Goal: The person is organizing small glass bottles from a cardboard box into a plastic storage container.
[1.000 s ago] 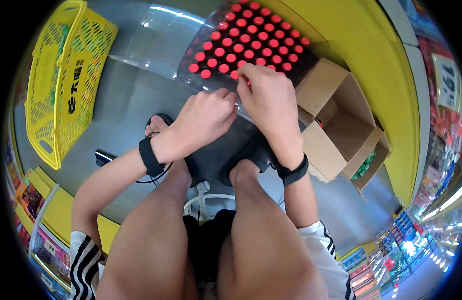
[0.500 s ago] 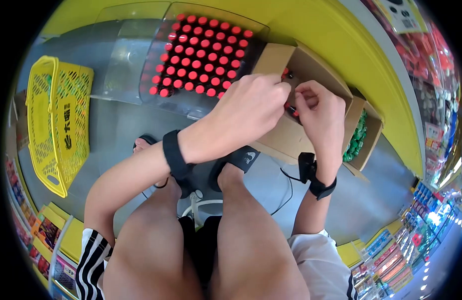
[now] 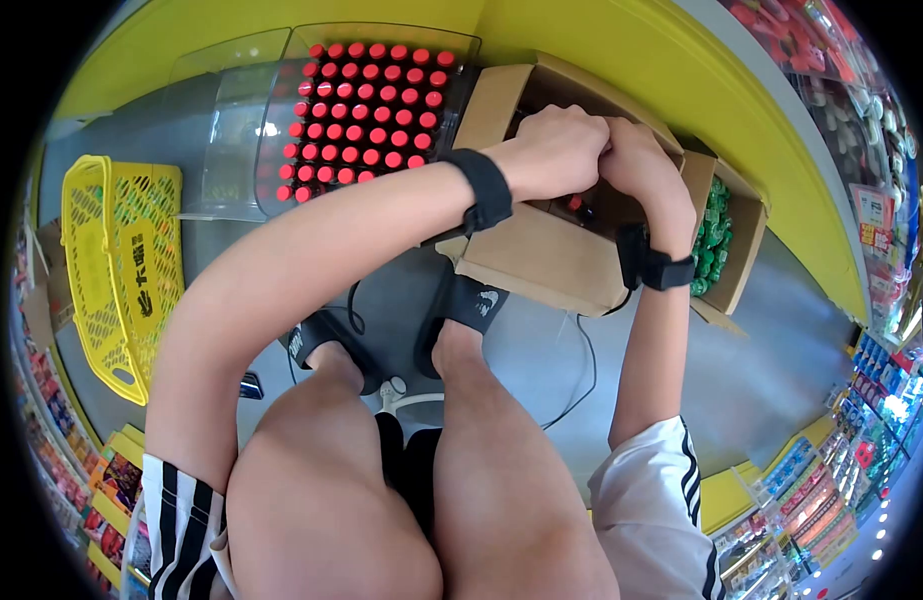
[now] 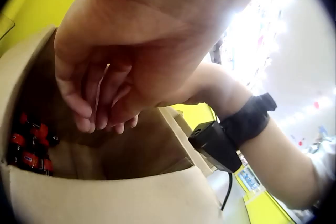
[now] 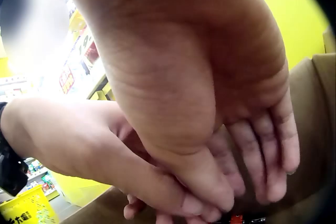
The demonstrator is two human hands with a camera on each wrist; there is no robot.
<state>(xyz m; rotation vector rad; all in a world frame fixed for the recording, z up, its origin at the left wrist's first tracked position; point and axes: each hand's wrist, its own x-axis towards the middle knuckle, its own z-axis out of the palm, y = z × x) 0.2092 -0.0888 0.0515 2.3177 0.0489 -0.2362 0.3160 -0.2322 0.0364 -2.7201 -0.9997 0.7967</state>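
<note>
My left hand [image 3: 556,150] and right hand [image 3: 646,175] meet over the opening of a cardboard box [image 3: 536,255]. In the left wrist view, the left hand [image 4: 142,40] has its fingers loosely bent downward, with nothing visible in them. The right hand [image 5: 184,82] lets its fingers hang down in the right wrist view, its thumb beside the left hand's fingers. Below them, several small dark bottles with red labels [image 4: 31,142] lie in one corner of the box. To the left stands a clear plastic bin [image 3: 266,130] of upright dark bottles with red caps [image 3: 376,135].
A second box holding green-wrapped items [image 3: 714,235] adjoins the first on the right. Far left is a yellow basket [image 3: 121,280]. A yellow base panel [image 3: 621,45] curves behind the boxes. A thin black cable [image 3: 589,370] trails across the floor.
Both hands have gone from the bin's front edge rightward to the box and come together over it. The head view has swung, so bin and boxes sit further left.
</note>
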